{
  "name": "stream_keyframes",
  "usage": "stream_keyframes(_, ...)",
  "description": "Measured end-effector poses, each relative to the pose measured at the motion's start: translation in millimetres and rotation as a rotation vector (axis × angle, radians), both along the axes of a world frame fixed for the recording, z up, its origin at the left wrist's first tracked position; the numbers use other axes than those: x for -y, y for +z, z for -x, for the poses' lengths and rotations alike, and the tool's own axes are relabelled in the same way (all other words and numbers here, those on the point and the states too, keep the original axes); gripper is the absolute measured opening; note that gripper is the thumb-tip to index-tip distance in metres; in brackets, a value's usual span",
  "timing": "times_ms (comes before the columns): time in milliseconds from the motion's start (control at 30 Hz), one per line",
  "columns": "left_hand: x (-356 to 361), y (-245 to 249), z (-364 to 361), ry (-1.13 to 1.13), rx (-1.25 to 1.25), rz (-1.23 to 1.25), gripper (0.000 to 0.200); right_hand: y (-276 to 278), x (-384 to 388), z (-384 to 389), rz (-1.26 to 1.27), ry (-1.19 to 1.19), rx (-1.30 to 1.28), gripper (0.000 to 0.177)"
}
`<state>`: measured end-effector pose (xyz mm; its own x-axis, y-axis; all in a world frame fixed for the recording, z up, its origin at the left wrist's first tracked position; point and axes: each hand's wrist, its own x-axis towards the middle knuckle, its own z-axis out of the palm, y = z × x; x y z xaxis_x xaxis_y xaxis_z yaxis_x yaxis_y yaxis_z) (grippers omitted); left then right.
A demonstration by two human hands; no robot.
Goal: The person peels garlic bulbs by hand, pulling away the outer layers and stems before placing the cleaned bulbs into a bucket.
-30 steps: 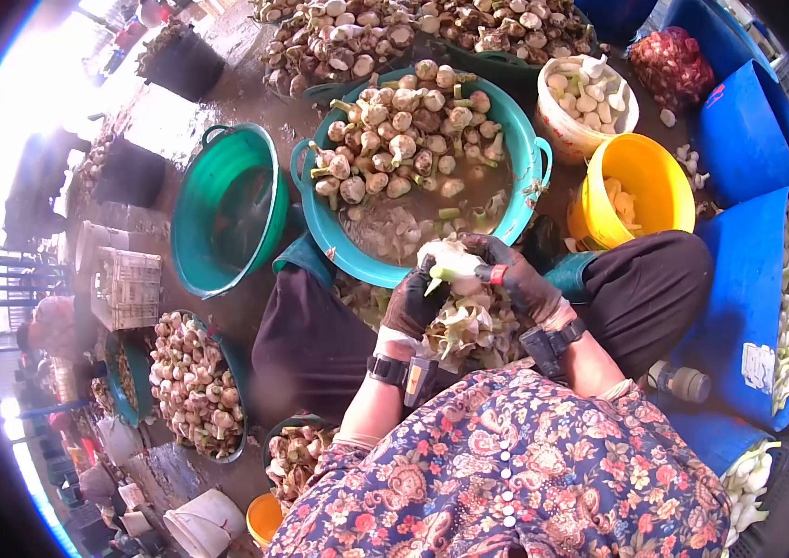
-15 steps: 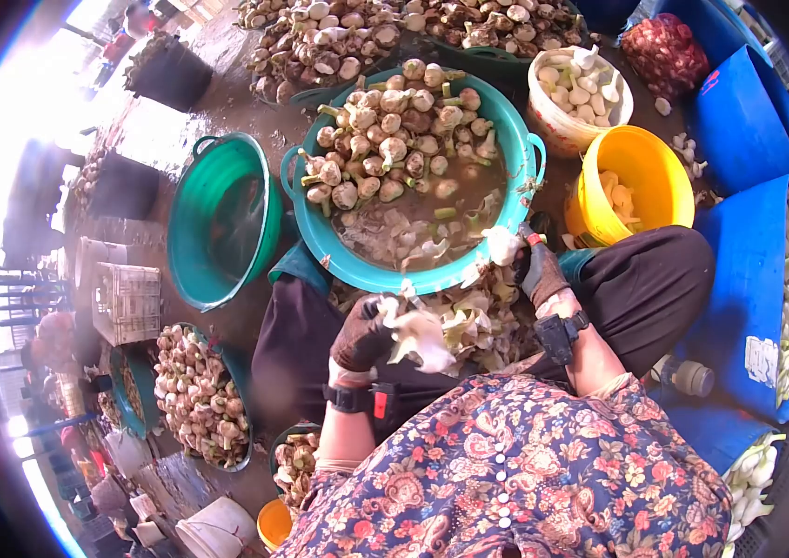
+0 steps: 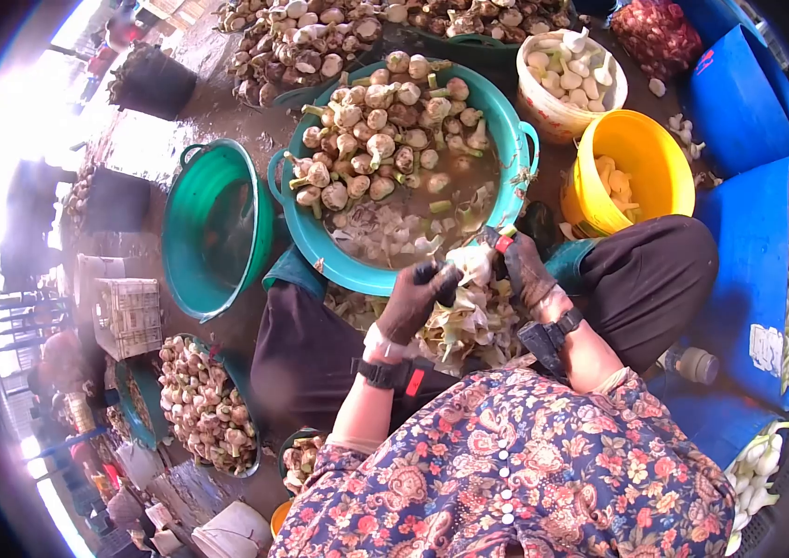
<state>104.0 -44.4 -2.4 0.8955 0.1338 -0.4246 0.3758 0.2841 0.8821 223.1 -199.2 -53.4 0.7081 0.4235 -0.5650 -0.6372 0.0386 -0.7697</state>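
A whitish garlic bulb is between my two gloved hands, just in front of the turquoise basin's rim. My left hand is closed, its fingertips at the bulb's left side. On the other side my right hand curls around the bulb, with a small red piece showing at its fingers; I cannot tell what tool this belongs to. Beneath the hands lies a heap of pale garlic skins. Unpeeled garlic bulbs fill the basin's far side, above murky water with loose skins.
A yellow bucket with peeled pieces and a white tub of peeled garlic stand at right. Blue barrels line the far right. An upright-tilted green basin sits left. More garlic heaps surround me.
My left hand has moved up and right to the bulb; the loose white skin it held is gone from it. My right hand and the bulb have shifted slightly left and down.
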Motion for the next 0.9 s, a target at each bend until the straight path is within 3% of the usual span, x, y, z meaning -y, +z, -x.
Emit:
stream_keyframes(33, 0.6, 7.7, 7.8, -0.081, 0.022, 0.028, 0.024, -6.0, 7.1, -7.6, 0.143, 0.087, 0.089, 0.023)
stream_keyframes(100, -0.8, 37.1, 15.1, -0.281, -0.025, 0.036, 0.025, -7.5, 8.1, -10.1, 0.02, 0.052, 0.062, 0.022)
stream_keyframes(200, -0.4, 19.7, 15.9, 0.003, -0.016, -0.213, 0.022, 20.8, 5.5, -2.0, -0.074, 0.103, 0.129, 0.02)
stream_keyframes(233, 7.4, 20.6, 9.5, 0.17, 0.098, -0.318, 0.02, 23.6, 2.5, -0.7, -0.061, 0.131, 0.161, 0.02)
stream_keyframes(333, 0.7, 13.4, 4.7, -0.04, 0.212, -0.628, 0.027, 25.4, 0.9, -1.4, -0.031, 0.245, 0.219, 0.017)
stream_keyframes(367, 3.0, 13.9, 4.2, -0.056, 0.182, -0.495, 0.029, 28.2, -0.4, -1.0, -0.044, 0.26, 0.252, 0.016)
stream_keyframes(467, 6.0, 10.0, 5.2, -0.067, 0.267, -0.584, 0.024, 22.5, 1.0, -3.2, -0.054, 0.336, 0.292, 0.017)
stream_keyframes(600, 10.1, 3.4, 9.2, -0.146, 0.121, -0.53, 0.014, 19.8, 1.0, 1.8, -0.083, 0.345, 0.298, 0.018)
stream_keyframes(733, 18.2, -4.7, 25.3, -0.331, 0.17, -0.618, 0.012, 17.1, -0.5, -3.9, 0.073, 0.215, 0.265, 0.019)
stream_keyframes(800, 26.4, 26.5, 27.7, -0.354, 0.093, -0.741, 0.013, 24.1, 0.7, -6.4, 0.068, 0.166, 0.204, 0.018)
stream_keyframes(867, 26.3, 10.9, 22.5, 0.028, 0.097, -0.425, 0.014, 23.1, 0.6, -5.1, -0.014, 0.193, 0.233, 0.018)
stream_keyframes(900, 20.2, 6.0, 22.1, 0.117, 0.169, -0.393, 0.017, 22.4, 1.1, -2.3, -0.054, 0.209, 0.243, 0.018)
